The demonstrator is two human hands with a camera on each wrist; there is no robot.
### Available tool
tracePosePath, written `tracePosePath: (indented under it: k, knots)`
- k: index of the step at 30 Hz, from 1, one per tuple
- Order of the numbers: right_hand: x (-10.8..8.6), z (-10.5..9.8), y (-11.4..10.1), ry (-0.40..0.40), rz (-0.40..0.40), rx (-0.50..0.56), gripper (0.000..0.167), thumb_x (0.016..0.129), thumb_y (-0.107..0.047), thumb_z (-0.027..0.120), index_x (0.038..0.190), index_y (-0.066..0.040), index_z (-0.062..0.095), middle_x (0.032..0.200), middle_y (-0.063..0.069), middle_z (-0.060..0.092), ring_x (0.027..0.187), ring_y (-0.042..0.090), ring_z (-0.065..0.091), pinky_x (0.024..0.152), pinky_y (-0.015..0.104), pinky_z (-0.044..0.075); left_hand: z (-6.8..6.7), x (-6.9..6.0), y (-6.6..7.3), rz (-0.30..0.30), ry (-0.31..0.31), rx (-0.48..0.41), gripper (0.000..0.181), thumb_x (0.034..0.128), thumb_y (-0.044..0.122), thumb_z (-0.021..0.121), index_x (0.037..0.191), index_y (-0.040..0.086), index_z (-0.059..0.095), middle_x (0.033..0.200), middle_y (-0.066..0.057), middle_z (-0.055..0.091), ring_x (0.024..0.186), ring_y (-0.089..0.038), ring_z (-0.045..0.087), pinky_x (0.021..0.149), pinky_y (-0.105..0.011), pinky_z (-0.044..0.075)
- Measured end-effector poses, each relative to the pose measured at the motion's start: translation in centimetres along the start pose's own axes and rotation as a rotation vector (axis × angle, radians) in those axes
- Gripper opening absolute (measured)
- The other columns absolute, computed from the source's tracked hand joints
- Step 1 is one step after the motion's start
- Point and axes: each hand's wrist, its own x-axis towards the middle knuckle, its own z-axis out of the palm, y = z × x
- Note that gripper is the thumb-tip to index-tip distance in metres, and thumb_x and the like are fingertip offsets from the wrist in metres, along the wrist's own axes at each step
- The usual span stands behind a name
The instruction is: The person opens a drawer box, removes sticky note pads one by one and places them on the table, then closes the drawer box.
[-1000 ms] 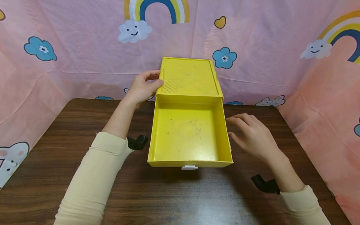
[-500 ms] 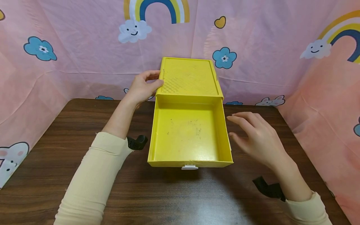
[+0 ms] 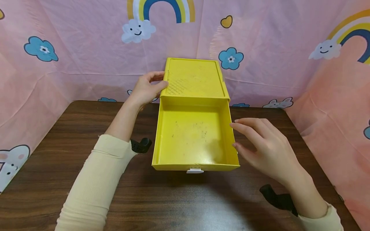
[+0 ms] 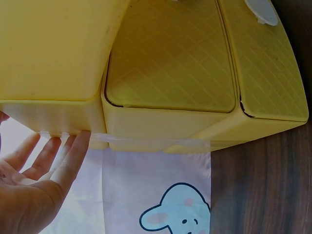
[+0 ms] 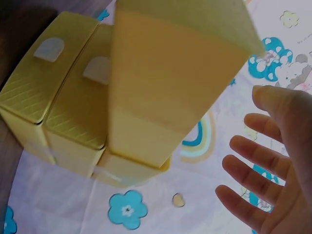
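A yellow plastic drawer cabinet stands at the back of the table, its top drawer pulled far out with nothing inside but dark specks. Two closed drawers sit below, the middle drawer and the bottom drawer with a crosshatched front. My left hand steadies the cabinet's left side, thumb at the top edge and fairly straight fingertips against the side wall. Beside the pulled-out drawer's right wall, my right hand hovers with spread, relaxed fingers, holding nothing. In the right wrist view it is apart from the drawer.
A dark wood-grain table lies under the cabinet. Pink patterned cloth hangs behind and at both sides, close to the cabinet's back. A white knob sticks out from the front of the pulled-out drawer.
My right hand has shifted slightly toward the front and up, its fingertips now at the drawer's right rim in the head view. Left hand and cabinet have stayed put.
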Motion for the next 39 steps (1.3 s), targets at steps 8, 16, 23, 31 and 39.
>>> tracePosePath:
  k: [8,16,23,31,39]
  knots:
    - [0.5,-0.3,-2.1,0.053,-0.066,0.039,0.037,0.092,-0.032,0.049,0.111,-0.005,0.065,0.105,0.01,0.062,0.086,0.023,0.056,0.066,0.03,0.047,0.0,0.0,0.0,0.006,-0.004,0.0,0.052,0.09,0.028,0.057,0.138,0.017,0.043,0.136,-0.004,0.045,0.104,-0.019,0.055,0.075,-0.025,0.052]
    - [0.7,-0.6,-3.7,0.068,-0.103,0.055,0.036,0.094,-0.033,0.049,0.109,-0.006,0.067,0.101,0.009,0.063,0.082,0.022,0.056,0.063,0.029,0.047,0.1,0.0,0.0,0.013,0.0,-0.012,0.051,0.0896,0.027,0.058,0.137,0.016,0.044,0.135,-0.005,0.046,0.104,-0.019,0.056,0.077,-0.026,0.053]
    - [0.7,-0.5,-4.9,0.109,-0.14,0.069,0.032,0.095,-0.03,0.049,0.108,-0.007,0.068,0.093,0.006,0.062,0.077,0.021,0.056,0.062,0.028,0.048,0.1,-0.1,0.1,-0.006,-0.002,-0.011,0.051,0.09,0.027,0.058,0.138,0.017,0.043,0.135,-0.004,0.046,0.103,-0.019,0.056,0.077,-0.027,0.053]
    - [0.8,0.3,-6.1,0.124,-0.212,0.06,0.03,0.096,-0.028,0.049,0.105,-0.007,0.068,0.089,0.006,0.062,0.071,0.019,0.055,0.058,0.027,0.048,0.1,-0.1,0.1,0.001,-0.007,-0.013,0.051,0.09,0.027,0.058,0.138,0.016,0.043,0.136,-0.004,0.045,0.104,-0.019,0.056,0.077,-0.026,0.053]
    - [0.9,0.7,-7.0,0.148,-0.273,0.042,0.026,0.095,-0.026,0.05,0.101,-0.009,0.069,0.088,0.004,0.063,0.071,0.018,0.056,0.06,0.026,0.049,0.0,-0.3,0.1,0.01,-0.009,-0.011,0.051,0.0902,0.027,0.058,0.138,0.016,0.043,0.136,-0.004,0.045,0.108,-0.019,0.053,0.078,-0.027,0.052]
